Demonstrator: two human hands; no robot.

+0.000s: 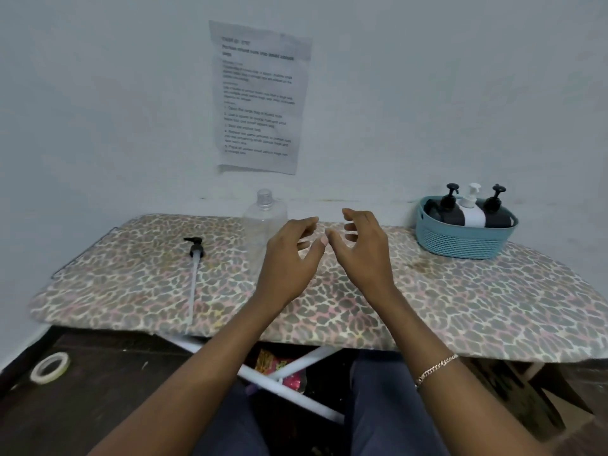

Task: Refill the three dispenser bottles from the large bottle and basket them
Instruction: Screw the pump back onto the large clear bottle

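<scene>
A large clear bottle stands uncapped at the middle back of the board, and looks empty. Its black pump head with a long white tube lies flat to the left. At the far right a blue basket holds three dispenser bottles: a black one, a white one and another black one. My left hand hovers just right of the large bottle, fingers spread, holding nothing. My right hand hovers beside it, also spread and holding nothing. Their fingertips nearly meet.
The work surface is an ironing board with a leopard-print cover, its white legs below. A printed sheet hangs on the wall. A roll of tape lies on the dark floor at lower left.
</scene>
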